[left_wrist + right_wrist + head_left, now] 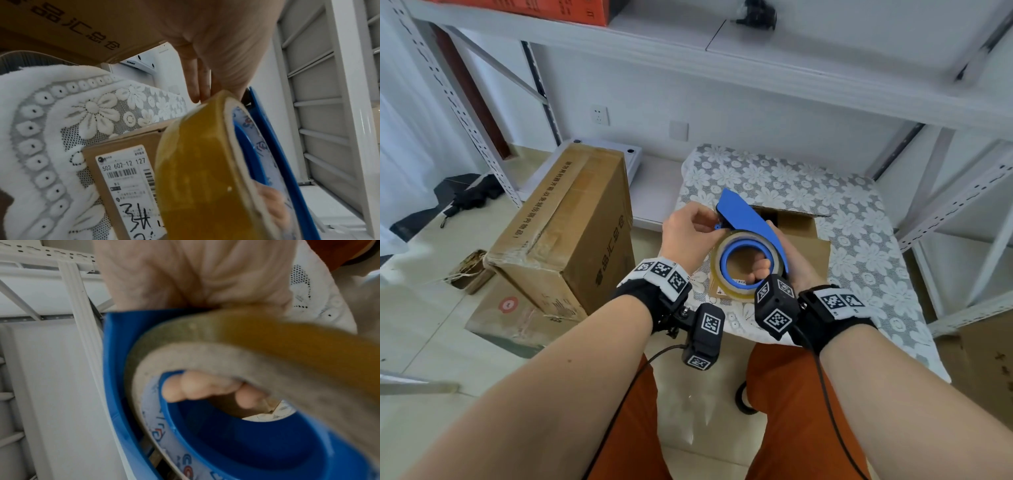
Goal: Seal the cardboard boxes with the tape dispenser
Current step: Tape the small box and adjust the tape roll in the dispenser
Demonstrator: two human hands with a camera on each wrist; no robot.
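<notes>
Right hand [787,255] gripped the blue tape dispenser [748,219] from its right side, fingers [197,387] curled through the blue core of the tape roll [743,263], fingertips showing inside the ring. Dispenser was held in the air above the small cardboard box [803,240], not touching it. Left hand [690,231] was at the dispenser's upper left end, fingers clenched in a pinch near where the tape leaves the roll; whether they held the loose tape end or the blue frame could not be told. In the left wrist view the left fingers [195,81] touched the top of the yellowish roll.

Small box sat near the middle of the tabletop [852,212], which was covered by a white flowered lace cloth. Its far flap [791,211] stood open at the back, dark opening beneath it. A white shipping label [127,183] with barcodes and handwriting was on the box's near side, facing the near edge of the tabletop.

On the floor left of the tabletop, a large cardboard box [571,222] with printed characters lay tilted on top of a flatter cardboard box [517,311]. White metal shelving [945,205] stood behind and right of the tabletop. A red box [544,8] sat on the upper shelf at the back left.
</notes>
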